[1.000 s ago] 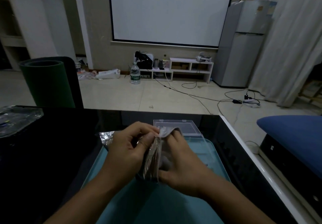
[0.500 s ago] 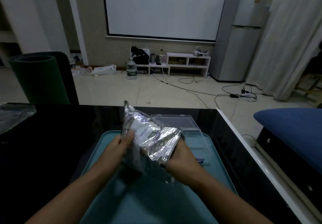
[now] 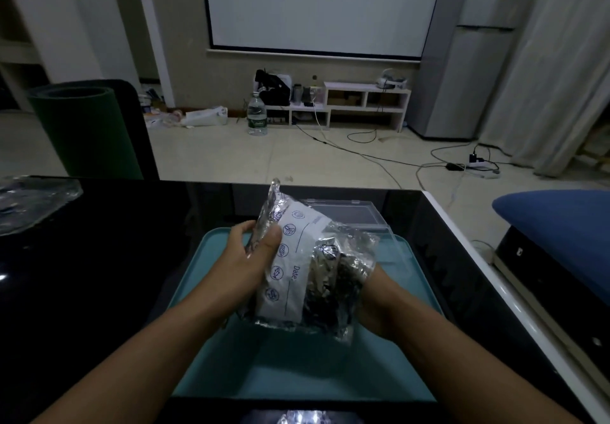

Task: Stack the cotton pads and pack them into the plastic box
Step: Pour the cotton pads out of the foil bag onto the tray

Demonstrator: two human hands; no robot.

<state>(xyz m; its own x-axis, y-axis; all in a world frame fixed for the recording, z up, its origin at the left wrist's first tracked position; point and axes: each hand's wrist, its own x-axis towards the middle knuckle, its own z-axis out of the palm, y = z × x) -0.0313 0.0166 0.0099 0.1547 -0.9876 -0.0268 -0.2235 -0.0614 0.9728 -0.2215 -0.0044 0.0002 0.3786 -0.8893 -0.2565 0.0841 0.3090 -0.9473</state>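
Crinkled foil bag (image 3: 307, 268) gripped by left hand (image 3: 246, 258), thumb on label; right hand (image 3: 376, 301) mostly hidden behind, grip unclear. Held over teal tray (image 3: 297, 367).

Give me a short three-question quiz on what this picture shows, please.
1. True or false: the crinkled silver foil bag lies flat on the teal plastic tray.
2. Which hand's thumb presses the bag's white label?
3. Where is the clear plastic box: A) behind the bag, B) on the floor?

Key:
1. False; both hands hold it above the tray.
2. The left hand; the right hand is mostly hidden behind the bag.
3. A.
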